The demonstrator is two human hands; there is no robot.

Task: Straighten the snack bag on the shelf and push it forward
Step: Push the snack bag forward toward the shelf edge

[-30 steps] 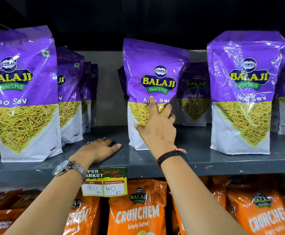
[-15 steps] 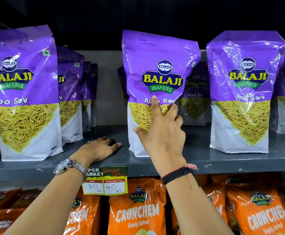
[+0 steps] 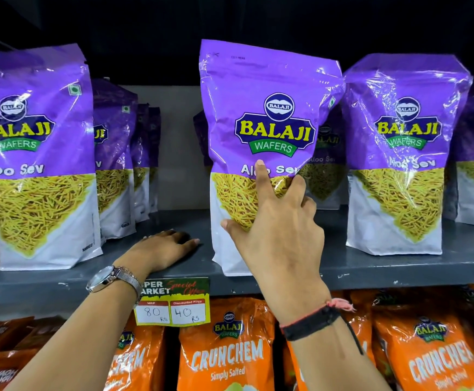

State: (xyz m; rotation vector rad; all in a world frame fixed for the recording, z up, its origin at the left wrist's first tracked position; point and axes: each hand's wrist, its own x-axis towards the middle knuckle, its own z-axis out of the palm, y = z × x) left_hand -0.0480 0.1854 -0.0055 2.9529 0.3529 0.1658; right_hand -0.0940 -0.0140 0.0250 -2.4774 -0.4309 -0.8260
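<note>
A purple Balaji Aloo Sev snack bag (image 3: 264, 108) stands upright at the front edge of the grey shelf (image 3: 385, 266), in the middle of the view. My right hand (image 3: 281, 238) grips its lower right part, thumb and forefinger spread across the front, other fingers curled round its right side. My left hand (image 3: 162, 249) lies flat, palm down, on the shelf just left of the bag, apart from it, holding nothing.
Another Aloo Sev bag (image 3: 35, 153) stands front left with several more in a row behind it. One more bag (image 3: 402, 153) stands front right, close to the held bag. A price tag (image 3: 173, 303) hangs on the shelf edge. Orange Crunchem bags (image 3: 224, 351) fill the shelf below.
The held bag has come forward to the shelf's front edge and stands larger and straighter. My right hand came back with it. My left hand has stayed in place.
</note>
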